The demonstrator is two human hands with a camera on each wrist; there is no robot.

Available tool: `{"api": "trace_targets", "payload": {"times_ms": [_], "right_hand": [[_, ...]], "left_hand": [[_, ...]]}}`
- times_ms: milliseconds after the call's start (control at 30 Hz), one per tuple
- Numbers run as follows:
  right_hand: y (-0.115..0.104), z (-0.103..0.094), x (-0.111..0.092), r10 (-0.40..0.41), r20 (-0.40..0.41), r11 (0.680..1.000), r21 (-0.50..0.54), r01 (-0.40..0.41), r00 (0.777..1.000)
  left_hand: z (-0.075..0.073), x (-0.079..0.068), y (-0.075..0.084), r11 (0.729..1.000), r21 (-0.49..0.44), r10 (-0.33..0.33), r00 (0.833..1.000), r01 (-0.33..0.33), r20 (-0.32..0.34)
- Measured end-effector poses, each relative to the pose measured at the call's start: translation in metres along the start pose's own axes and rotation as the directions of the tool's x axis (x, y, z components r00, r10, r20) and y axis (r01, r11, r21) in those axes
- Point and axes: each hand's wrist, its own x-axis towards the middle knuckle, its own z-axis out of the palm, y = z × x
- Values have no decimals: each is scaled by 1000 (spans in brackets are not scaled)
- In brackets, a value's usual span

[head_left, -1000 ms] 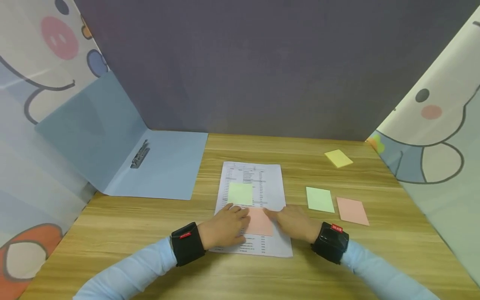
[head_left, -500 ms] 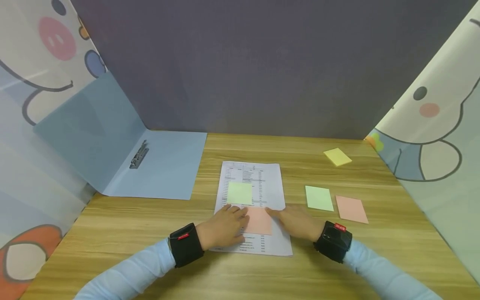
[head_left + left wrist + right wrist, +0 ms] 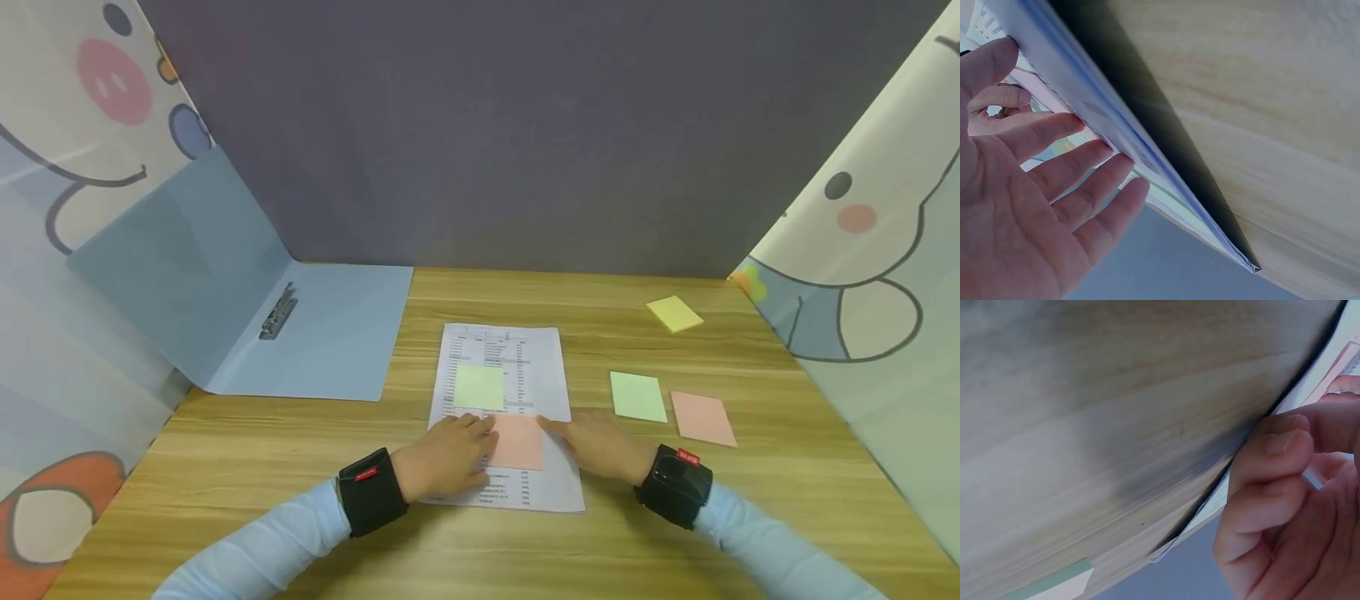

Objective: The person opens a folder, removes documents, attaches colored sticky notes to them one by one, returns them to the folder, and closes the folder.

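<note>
Printed sheets of paper [image 3: 543,358] lie at the middle of the table, a green sticky note [image 3: 479,387] on their upper half and a pink sticky note [image 3: 519,443] just below it. My left hand [image 3: 450,454] rests on the sheets with its fingers spread, fingertips at the pink note's left side. In the left wrist view, the fingers [image 3: 1063,165] are fairly straight. From the other side, my right hand [image 3: 603,447] touches the pink note's upper right corner with an extended finger. Its other fingers [image 3: 1266,512] are curled over the paper's edge in the right wrist view, gripping nothing visible.
A blue folder [image 3: 337,333] stands open at the back left, its metal clip [image 3: 279,312] showing. To the right lie a green note pad [image 3: 638,397], a pink note pad [image 3: 703,418] and a yellow note pad [image 3: 675,314]. A dark panel [image 3: 525,142] closes off the back.
My right hand has slid slightly to the right along the pink note's upper edge. The left hand, the sheets and the notes stay in place; the head view shifts a little.
</note>
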Motion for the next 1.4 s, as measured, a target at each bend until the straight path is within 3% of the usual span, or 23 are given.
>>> {"api": "trace_targets", "payload": {"times_ms": [233, 367, 467, 533, 633, 667, 767, 900, 1033, 1100, 1200, 1400], "right_hand": [[4, -1, -7, -11, -7, 999, 35, 11, 1000], [7, 2, -6, 7, 3, 994, 109, -7, 1000], [10, 3, -7, 67, 19, 969, 238, -70, 998], [13, 2, -10, 126, 39, 928, 349, -132, 991], [17, -3, -16, 217, 70, 821, 526, -220, 974], [19, -4, -19, 247, 93, 763, 595, -253, 964], [24, -9, -24, 305, 182, 529, 784, -325, 935], [30, -13, -30, 288, 326, 191, 902, -388, 900], [31, -15, -36, 202, 401, -34, 914, -403, 893], [29, -15, -37, 158, 417, -97, 909, -406, 895], [26, -14, -38, 127, 431, -153, 898, -412, 893], [19, -8, -39, 106, 453, -181, 884, -431, 885]], "left_hand": [[3, 1, 2, 1000, 10, 14, 1000, -14, -11], [3, -1, 2, 1000, -16, 4, 1000, -4, 18], [3, -3, 2, 997, -69, -13, 999, 16, 49], [3, -5, 4, 993, -114, -27, 998, 34, 63], [3, -8, 10, 981, -187, -42, 996, 56, 77], [2, -8, 12, 977, -205, -42, 996, 56, 75], [1, -8, 18, 972, -230, -30, 998, 42, 58], [0, -6, 24, 974, -224, -13, 1000, 18, 23], [0, -5, 28, 973, -231, -18, 1000, 21, 15], [0, -4, 29, 972, -234, -18, 1000, 23, 23], [0, -3, 30, 975, -221, -11, 1000, 16, 24], [0, 0, 32, 980, -200, -7, 1000, 12, 23]]}}
